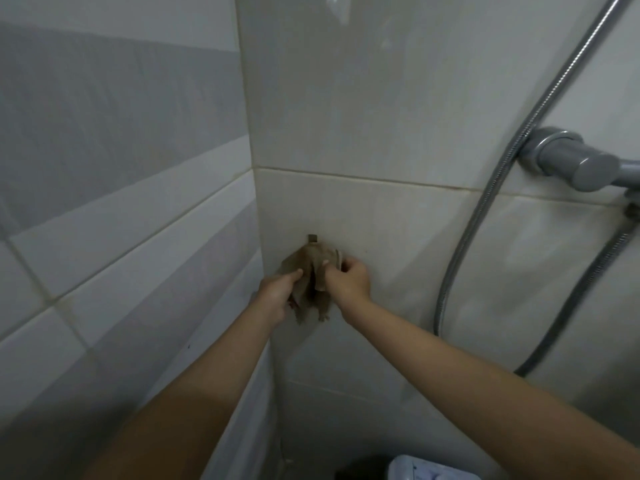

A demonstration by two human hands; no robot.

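The brown cloth sits bunched against the wall tile, just under a small hook; the left hand pinches its left fold, the right hand its right edge; if it is barely caught on the hook, it could slip down once released; a hard tug might loosen the hook.

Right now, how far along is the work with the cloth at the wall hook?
Done: the brown cloth is up at the small hook, its top right under it. In hand: the left hand grips its left side, the right hand pinches a right fold. Left: letting go; whether it hangs on the hook yet is unclear.
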